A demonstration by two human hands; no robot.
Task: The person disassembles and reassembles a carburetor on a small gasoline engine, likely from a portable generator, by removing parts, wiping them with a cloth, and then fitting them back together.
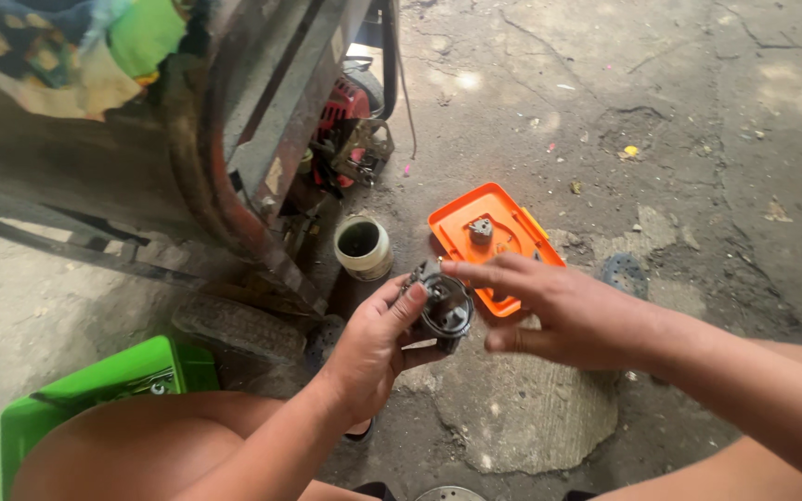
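In the head view, the left hand (373, 348) has its fingers clamped around a small metal engine part (445, 306), held up over the cracked concrete floor (661, 121); its lower half is hidden by the thumb and palm. The right hand (563, 311) touches the part's top with fingers stretched and slightly apart, gripping nothing. Behind lies an orange plastic cover (489, 243), partly covered by the right hand. A white cup (363, 247) stands beside it. A green bin (95, 394) is cut off by a knee.

Bare forearms, no sleeves, no gloves; left hand (373, 348) and right hand (559, 311) without rings or watch; bare knees.
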